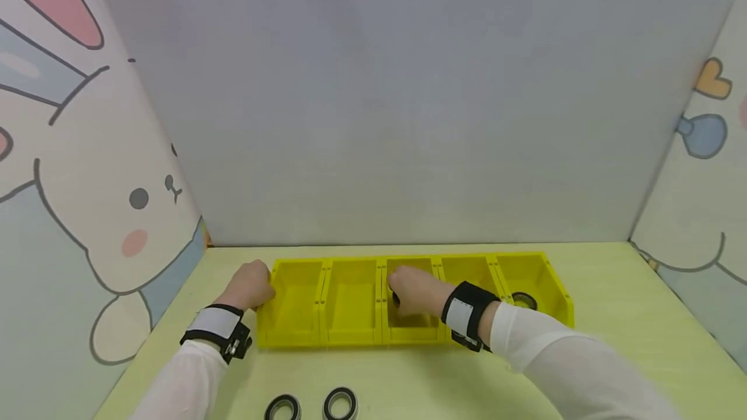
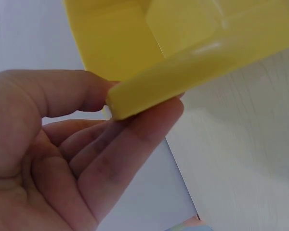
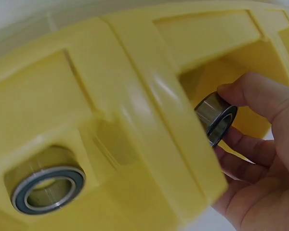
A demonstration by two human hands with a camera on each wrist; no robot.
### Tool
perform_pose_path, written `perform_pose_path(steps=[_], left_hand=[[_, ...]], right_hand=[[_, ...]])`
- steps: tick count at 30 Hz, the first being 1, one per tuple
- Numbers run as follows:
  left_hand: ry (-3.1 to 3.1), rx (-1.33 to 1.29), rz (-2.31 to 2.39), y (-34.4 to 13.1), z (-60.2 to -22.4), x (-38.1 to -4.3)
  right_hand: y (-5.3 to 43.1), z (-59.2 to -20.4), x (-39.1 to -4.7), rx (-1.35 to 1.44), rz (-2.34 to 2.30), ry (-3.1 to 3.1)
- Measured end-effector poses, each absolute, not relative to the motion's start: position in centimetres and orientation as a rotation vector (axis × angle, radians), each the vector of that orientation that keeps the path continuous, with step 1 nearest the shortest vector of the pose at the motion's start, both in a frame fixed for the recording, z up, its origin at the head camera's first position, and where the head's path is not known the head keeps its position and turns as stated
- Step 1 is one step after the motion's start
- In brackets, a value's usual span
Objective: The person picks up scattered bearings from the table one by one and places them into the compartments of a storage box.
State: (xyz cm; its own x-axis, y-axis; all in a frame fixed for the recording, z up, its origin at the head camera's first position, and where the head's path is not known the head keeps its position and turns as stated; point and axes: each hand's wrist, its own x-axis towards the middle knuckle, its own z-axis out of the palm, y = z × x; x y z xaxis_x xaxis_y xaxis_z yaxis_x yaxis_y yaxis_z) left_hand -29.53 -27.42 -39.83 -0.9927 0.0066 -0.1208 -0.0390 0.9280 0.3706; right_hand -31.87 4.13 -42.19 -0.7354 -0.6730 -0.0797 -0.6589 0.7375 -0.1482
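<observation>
A row of joined yellow bins (image 1: 351,337) stands on the table. My left hand (image 1: 251,285) grips its left end, thumb and fingers pinching the edge of the yellow wall (image 2: 149,94). Inside the middle compartment, my right hand (image 1: 417,291) holds a ball bearing (image 3: 212,110) between thumb and fingers, tilted near the compartment's wall. A second ball bearing (image 3: 48,174) lies in the neighbouring compartment in the right wrist view. Another bearing (image 1: 525,295) is in the rightmost compartment in the head view; my right forearm partly covers the bins there.
Two more bearings lie on the table near the front edge of the head view, a left one (image 1: 283,398) and a right one (image 1: 327,404). A grey wall (image 1: 408,115) rises behind the bins. Printed side panels (image 1: 117,212) flank the pale table (image 1: 618,316).
</observation>
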Motion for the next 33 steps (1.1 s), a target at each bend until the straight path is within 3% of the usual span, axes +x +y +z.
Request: perform_pose_path(steps=[21,28,33], left_hand=[[2.955,-0.037,0.586,-27.5,-39.8,-29.6],[2.959,-0.031,0.572,-27.5,-39.8,-29.6],[2.951,-0.040,0.576,-27.6,-40.0,-29.8]], right_hand=[[4.2,-44.7,-31.9,-1.107,-0.096,2.848],[4.5,-41.7,-32.4,-1.029,-0.085,2.787],[5.4,-37.2,-32.1,-1.109,-0.021,2.853]])
